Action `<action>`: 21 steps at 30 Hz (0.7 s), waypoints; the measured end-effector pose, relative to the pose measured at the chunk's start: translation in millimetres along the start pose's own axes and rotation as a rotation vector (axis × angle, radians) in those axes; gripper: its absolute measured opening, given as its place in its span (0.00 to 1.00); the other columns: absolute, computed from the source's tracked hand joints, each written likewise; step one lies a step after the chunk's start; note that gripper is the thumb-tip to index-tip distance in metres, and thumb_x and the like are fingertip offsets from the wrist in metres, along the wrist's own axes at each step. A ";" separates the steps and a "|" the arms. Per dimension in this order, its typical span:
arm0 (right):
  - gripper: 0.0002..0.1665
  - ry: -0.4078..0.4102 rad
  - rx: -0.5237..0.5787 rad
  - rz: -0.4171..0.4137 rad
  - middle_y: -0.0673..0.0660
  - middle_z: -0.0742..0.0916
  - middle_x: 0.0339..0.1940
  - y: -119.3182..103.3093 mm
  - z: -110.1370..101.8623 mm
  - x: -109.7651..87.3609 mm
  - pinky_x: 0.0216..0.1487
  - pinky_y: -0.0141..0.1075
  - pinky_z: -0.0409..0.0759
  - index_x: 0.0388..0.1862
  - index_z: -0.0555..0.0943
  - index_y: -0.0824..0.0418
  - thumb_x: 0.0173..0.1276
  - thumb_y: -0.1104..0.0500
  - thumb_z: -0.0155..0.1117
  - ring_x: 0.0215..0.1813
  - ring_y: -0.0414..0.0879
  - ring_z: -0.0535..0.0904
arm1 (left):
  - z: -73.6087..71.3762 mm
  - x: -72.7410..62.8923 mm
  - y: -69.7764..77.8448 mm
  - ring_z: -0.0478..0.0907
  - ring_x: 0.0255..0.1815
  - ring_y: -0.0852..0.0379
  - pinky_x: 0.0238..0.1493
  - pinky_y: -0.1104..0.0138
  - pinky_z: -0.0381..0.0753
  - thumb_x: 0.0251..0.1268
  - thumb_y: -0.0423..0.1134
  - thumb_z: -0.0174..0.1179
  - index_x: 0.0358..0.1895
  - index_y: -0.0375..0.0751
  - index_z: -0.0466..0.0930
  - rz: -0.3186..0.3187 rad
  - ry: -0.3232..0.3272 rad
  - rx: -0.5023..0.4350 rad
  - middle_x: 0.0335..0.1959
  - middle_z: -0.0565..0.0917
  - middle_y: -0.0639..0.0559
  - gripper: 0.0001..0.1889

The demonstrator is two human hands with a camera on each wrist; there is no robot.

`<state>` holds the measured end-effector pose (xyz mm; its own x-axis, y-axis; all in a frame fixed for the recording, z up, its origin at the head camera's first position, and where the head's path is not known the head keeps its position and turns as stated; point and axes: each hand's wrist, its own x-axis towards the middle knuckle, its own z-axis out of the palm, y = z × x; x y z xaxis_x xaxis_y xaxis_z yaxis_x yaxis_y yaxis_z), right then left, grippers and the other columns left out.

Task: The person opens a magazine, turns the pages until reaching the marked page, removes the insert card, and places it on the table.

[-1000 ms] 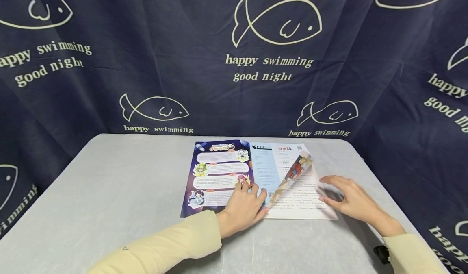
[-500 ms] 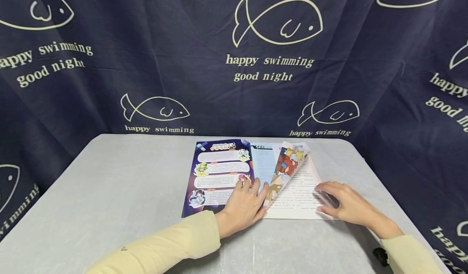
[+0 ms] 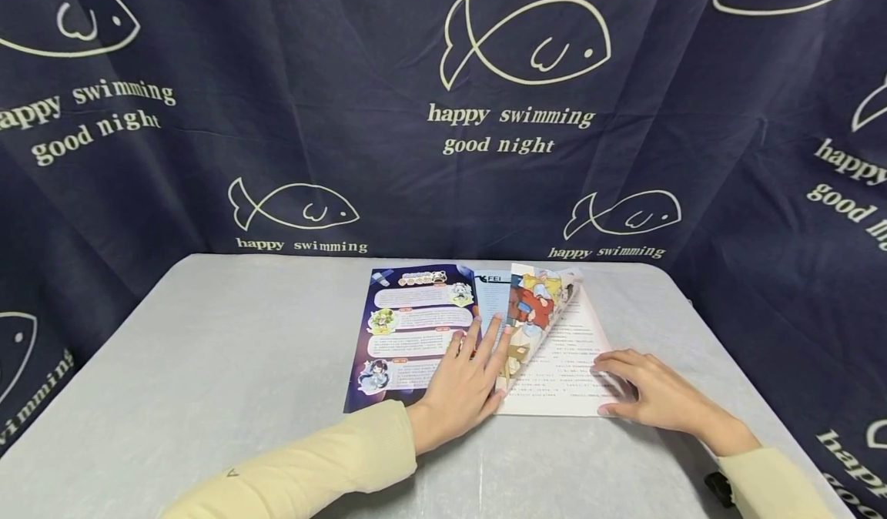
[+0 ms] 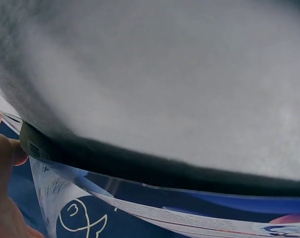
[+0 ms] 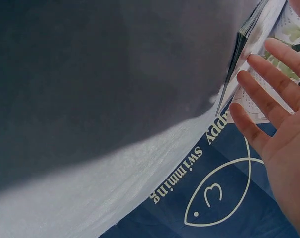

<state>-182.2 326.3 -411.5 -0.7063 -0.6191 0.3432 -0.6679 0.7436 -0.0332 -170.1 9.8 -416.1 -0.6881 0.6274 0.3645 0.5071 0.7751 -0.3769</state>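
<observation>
An open magazine (image 3: 430, 334) lies on the table, its left page dark purple with cartoon figures. One leaf (image 3: 532, 315) with a coloured cartoon picture curls over leftward from the right side, above a white text page (image 3: 554, 388). My left hand (image 3: 457, 384) rests with extended fingers near the spine, beside the curled leaf. At the lower right edge of the magazine, my right hand (image 3: 658, 396) has its fingertips and thumb at the paper. In the right wrist view the fingers of the right hand (image 5: 283, 119) look nearly straight and spread along the page edge (image 5: 241, 42).
The magazine lies on a grey table (image 3: 242, 349). A dark blue curtain (image 3: 388, 134) printed with fish and lettering hangs behind and at the sides. A small black object (image 3: 719, 490) shows beside the right sleeve.
The curled leaf has swung further left, showing more of its cartoon picture. My right hand has shifted slightly left and down along the edge. The left hand's fingers have spread and straightened.
</observation>
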 end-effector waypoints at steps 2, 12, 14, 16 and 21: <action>0.32 -0.001 0.000 -0.001 0.49 0.83 0.44 0.1 0.2 0.1 0.43 0.40 0.71 0.41 0.81 0.55 0.35 0.44 0.77 0.48 0.44 0.76 | 0.3 -0.2 -0.6 0.51 0.71 0.43 0.65 0.53 0.61 0.62 0.62 0.43 0.72 0.42 0.44 0.011 0.006 -0.001 0.73 0.45 0.40 0.41; 0.31 -0.018 -0.005 0.006 0.49 0.83 0.45 1.6 1.1 -0.2 0.43 0.42 0.72 0.40 0.81 0.53 0.37 0.39 0.75 0.48 0.45 0.77 | 3.8 -1.2 -1.7 0.48 0.73 0.44 0.68 0.54 0.56 0.63 0.55 0.44 0.70 0.51 0.54 0.081 0.043 -0.031 0.72 0.52 0.43 0.32; 0.31 -0.020 -0.001 0.006 0.49 0.83 0.45 1.5 1.0 -0.2 0.43 0.42 0.72 0.40 0.81 0.53 0.37 0.39 0.75 0.48 0.45 0.77 | 4.4 -1.2 -1.7 0.49 0.73 0.44 0.68 0.54 0.56 0.62 0.54 0.45 0.69 0.51 0.55 0.086 0.054 -0.037 0.72 0.53 0.43 0.31; 0.31 -0.022 0.003 0.005 0.49 0.83 0.45 1.3 0.8 -0.2 0.43 0.42 0.72 0.40 0.81 0.53 0.37 0.39 0.74 0.48 0.45 0.77 | 4.8 -1.3 -1.6 0.50 0.72 0.44 0.67 0.54 0.56 0.62 0.54 0.45 0.69 0.51 0.57 0.091 0.063 -0.036 0.72 0.54 0.43 0.31; 0.31 -0.024 0.007 0.004 0.49 0.82 0.45 0.7 0.4 -0.4 0.43 0.43 0.72 0.40 0.81 0.53 0.37 0.38 0.74 0.49 0.45 0.76 | 6.3 -1.7 -2.0 0.52 0.71 0.45 0.67 0.54 0.56 0.62 0.53 0.45 0.67 0.55 0.60 0.096 0.065 -0.049 0.71 0.56 0.43 0.28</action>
<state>-182.5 327.0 -412.1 -0.7143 -0.6223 0.3201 -0.6668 0.7441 -0.0413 -173.2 6.7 -421.4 -0.6008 0.7015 0.3834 0.5949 0.7127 -0.3717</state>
